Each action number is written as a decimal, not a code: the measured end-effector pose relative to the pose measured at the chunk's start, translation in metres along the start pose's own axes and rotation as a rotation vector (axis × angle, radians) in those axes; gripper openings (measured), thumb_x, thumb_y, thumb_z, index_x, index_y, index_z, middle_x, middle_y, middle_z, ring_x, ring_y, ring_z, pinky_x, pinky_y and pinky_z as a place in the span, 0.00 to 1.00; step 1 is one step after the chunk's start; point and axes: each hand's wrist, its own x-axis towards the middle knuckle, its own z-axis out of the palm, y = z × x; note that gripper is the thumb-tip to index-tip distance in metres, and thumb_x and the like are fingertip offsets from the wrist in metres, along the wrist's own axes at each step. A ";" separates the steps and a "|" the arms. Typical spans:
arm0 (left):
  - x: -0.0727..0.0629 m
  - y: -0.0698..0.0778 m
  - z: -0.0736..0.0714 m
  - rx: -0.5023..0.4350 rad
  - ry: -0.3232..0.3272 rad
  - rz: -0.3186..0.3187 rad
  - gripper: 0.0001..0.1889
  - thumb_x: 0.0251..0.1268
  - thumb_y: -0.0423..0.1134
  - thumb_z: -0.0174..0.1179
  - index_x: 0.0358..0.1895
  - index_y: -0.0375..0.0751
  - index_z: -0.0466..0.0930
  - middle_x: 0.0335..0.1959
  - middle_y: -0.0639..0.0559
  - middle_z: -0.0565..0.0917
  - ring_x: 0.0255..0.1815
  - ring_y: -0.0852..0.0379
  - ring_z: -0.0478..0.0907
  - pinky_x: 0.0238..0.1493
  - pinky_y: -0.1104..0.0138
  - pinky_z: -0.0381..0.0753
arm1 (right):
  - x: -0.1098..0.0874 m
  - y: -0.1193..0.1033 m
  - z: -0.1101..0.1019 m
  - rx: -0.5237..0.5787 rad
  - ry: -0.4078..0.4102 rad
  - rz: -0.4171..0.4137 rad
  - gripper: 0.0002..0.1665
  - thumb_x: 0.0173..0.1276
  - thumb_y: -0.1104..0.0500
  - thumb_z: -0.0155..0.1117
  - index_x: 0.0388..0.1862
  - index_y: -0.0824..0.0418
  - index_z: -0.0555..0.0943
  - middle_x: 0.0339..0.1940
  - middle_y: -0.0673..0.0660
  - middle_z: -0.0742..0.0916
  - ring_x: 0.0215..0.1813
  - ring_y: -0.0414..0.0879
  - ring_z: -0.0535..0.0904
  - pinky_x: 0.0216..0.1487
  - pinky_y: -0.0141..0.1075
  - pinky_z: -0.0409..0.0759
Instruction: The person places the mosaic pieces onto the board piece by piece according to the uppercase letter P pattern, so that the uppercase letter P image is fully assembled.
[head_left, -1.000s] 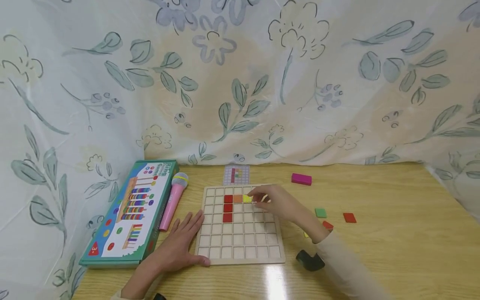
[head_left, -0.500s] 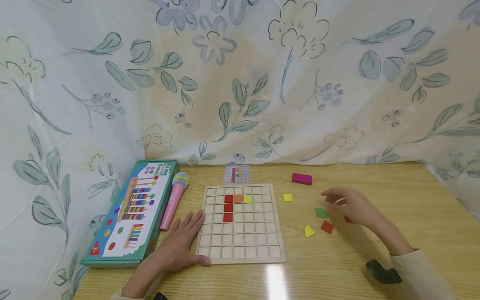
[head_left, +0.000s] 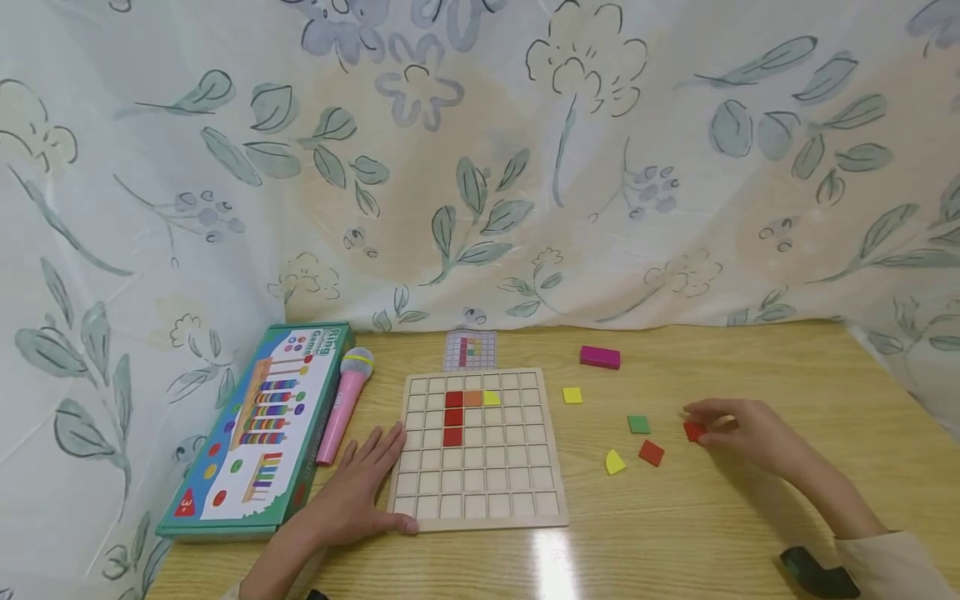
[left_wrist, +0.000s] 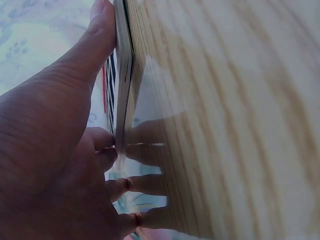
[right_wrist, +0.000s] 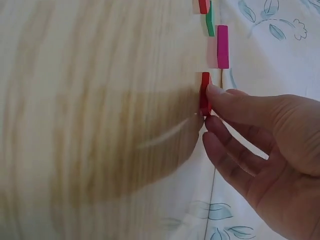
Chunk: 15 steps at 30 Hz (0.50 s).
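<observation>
My left hand (head_left: 360, 492) lies at the left edge of a wooden grid board (head_left: 484, 505), fingers extended along the side and thumb at its front left corner. Three red tiles (head_left: 453, 417), an orange tile (head_left: 472, 398) and a yellow quarter-round tile (head_left: 491, 398) occupy cells on it. Far to the right, my right hand (head_left: 750, 433) pinches a red square tile (right_wrist: 205, 94) at the table surface, thumb against it; the fingers partly cover it in the head view. Closest to that hand lie another red tile (head_left: 652, 452) and a green tile (head_left: 638, 425).
A yellow square tile (head_left: 572, 396) and a yellow quarter-round tile (head_left: 615, 462) lie right of the board. A magenta block (head_left: 600, 357) is farther back. Behind the board lies a pattern card (head_left: 470, 350). A pink microphone (head_left: 344, 412) and a game box (head_left: 255, 433) flank the left side.
My right hand has left the yellow quarter-round tile on the board, moved right across the loose tiles, and come down on the rightmost red tile. My left hand stays at the board.
</observation>
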 end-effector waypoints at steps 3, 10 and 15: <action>0.000 -0.001 0.000 0.000 -0.002 -0.003 0.64 0.43 0.76 0.63 0.78 0.39 0.49 0.80 0.46 0.49 0.79 0.37 0.41 0.73 0.38 0.40 | 0.001 0.000 0.002 -0.017 0.023 -0.007 0.25 0.52 0.68 0.76 0.50 0.70 0.83 0.41 0.58 0.88 0.41 0.37 0.82 0.38 0.35 0.84; 0.000 0.000 0.000 -0.004 -0.007 -0.009 0.64 0.43 0.76 0.63 0.78 0.39 0.49 0.80 0.46 0.49 0.79 0.37 0.41 0.74 0.39 0.39 | 0.006 -0.005 0.001 -0.022 0.044 -0.036 0.25 0.51 0.70 0.76 0.51 0.71 0.83 0.34 0.48 0.85 0.36 0.35 0.78 0.35 0.32 0.84; 0.000 0.000 0.000 -0.004 -0.005 -0.005 0.63 0.43 0.76 0.62 0.78 0.39 0.49 0.80 0.47 0.49 0.79 0.37 0.41 0.74 0.39 0.39 | 0.015 -0.015 0.000 -0.037 0.040 -0.051 0.23 0.53 0.72 0.74 0.51 0.70 0.83 0.31 0.46 0.83 0.35 0.34 0.78 0.34 0.32 0.84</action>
